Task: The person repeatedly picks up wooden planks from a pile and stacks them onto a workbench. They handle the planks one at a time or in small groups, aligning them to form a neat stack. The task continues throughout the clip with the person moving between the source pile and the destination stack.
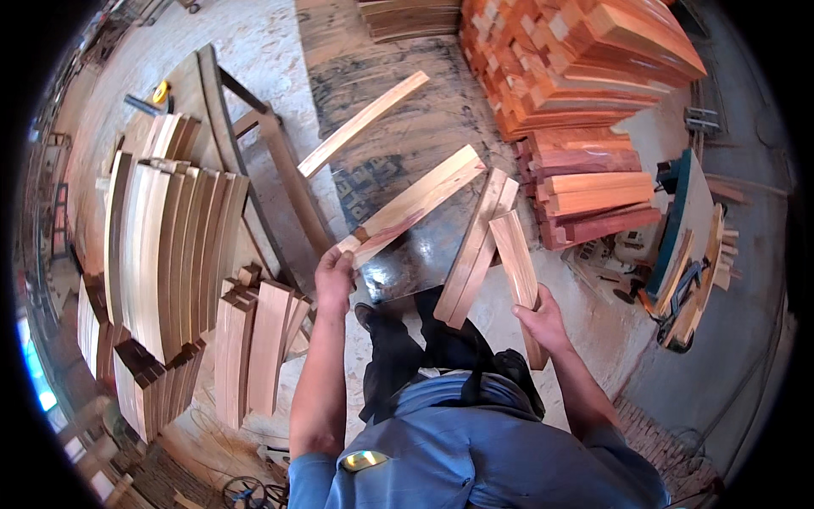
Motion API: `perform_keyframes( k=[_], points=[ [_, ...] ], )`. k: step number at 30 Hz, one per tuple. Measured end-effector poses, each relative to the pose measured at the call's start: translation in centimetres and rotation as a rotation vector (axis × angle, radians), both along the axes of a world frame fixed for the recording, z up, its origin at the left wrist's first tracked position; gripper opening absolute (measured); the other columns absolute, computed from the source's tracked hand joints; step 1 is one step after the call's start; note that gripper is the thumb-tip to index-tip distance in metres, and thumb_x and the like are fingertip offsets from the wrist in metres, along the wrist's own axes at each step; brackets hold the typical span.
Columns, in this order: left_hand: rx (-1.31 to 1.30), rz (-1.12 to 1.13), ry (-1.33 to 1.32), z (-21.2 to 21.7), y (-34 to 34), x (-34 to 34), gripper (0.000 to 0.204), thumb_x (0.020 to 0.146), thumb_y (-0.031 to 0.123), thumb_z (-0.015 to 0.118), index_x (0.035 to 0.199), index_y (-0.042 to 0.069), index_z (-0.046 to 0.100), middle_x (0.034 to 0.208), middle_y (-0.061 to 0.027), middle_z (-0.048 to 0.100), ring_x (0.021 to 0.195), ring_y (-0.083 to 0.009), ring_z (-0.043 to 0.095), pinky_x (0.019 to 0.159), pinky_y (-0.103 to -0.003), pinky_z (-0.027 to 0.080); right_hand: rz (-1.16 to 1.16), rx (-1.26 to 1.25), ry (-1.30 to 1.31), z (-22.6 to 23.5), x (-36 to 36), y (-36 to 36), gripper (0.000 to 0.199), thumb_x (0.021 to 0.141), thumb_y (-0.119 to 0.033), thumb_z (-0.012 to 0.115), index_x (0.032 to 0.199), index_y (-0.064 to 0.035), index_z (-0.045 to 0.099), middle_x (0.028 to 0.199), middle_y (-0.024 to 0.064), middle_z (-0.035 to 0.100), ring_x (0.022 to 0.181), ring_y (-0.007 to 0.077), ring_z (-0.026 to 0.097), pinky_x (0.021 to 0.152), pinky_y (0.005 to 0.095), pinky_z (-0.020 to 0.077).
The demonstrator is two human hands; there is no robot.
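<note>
Workshop floor; hands: left grips plank, right grips board.

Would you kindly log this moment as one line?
left hand: grips pale board | right hand: grips reddish board | between: two leaning boards | left: curved slats

Held slat pale with reddish streak; stacked boards orange-red; shirt blue.

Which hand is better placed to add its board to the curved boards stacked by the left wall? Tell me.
Left, probably. The left hand grips a pale board and is nearer the curved stack. The right hand holds a shorter board on the far side.
</note>
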State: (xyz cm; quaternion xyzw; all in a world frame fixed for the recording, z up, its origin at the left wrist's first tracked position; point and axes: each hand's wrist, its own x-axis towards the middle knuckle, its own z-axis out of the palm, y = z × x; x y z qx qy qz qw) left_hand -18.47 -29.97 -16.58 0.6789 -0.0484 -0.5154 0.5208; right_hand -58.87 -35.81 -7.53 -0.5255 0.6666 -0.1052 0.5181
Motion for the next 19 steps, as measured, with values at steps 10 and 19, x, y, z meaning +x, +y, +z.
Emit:
perform_keyframes(
  k=[10,19],
  points=[
    [0.018,0.001,-0.002,1.8,-0.9,-0.5,0.025,0.097,0.012,0.06,0.122,0.008,0.061,0.093,0.0024,0.065,0.066,-0.0037,0.052,0.057,-0.019,0.042,-0.091,0.011,-0.005,-0.6,-0.6,1.9,0.067,0.076,-0.02,0.078,0.131,0.004,0.049,0.112,0.0165,0.064,0.105,0.0229,0.062,0.092,0.0355,0.0492],
    [0.065,-0.046,-0.005,-0.4,0.5,-0.2,0.028,0.094,0.013,0.066,0.12,0.006,0.062,0.094,0.0005,0.066,0.067,-0.0055,0.053,0.058,-0.019,0.043,-0.012,0.024,0.001,-1.0,-0.3,1.4,0.068,0.078,-0.02,0.076,0.135,0.0014,0.048,0.119,0.0186,0.063,0.111,0.0246,0.061,0.097,0.0361,0.0476]
  ],
)
